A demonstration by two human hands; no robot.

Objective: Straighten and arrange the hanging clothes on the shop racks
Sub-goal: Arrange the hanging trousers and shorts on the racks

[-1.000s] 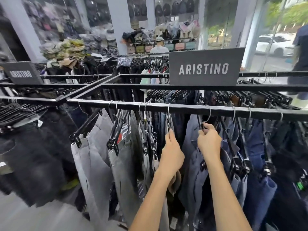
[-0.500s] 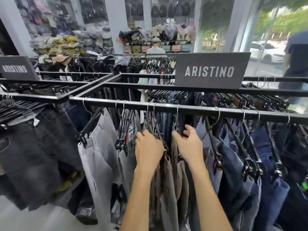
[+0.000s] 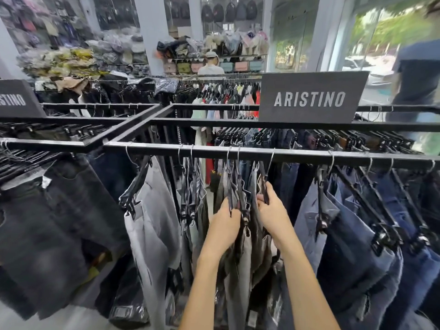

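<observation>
A dark grey rectangular sign lettered ARISTINO in white stands at one o'clock; a second such sign, cropped, at nine. At twelve, a person in pale cap and white shirt faces shelves of pastel pouches, dark backpacks above. At two, a blurred figure in a navy shirt.

Bright shop window (greenery outside) beside a pale pillar.

Both bare arms out front, hands nearly side by side.
Left hand is knuckles-up, fingers curled round a black clip hanger. Right hand sits just beside it and a touch higher, thumb and fingers pinching the neighbouring hanger. The forearms rise from the bottom edge, angling towards each other.
</observation>
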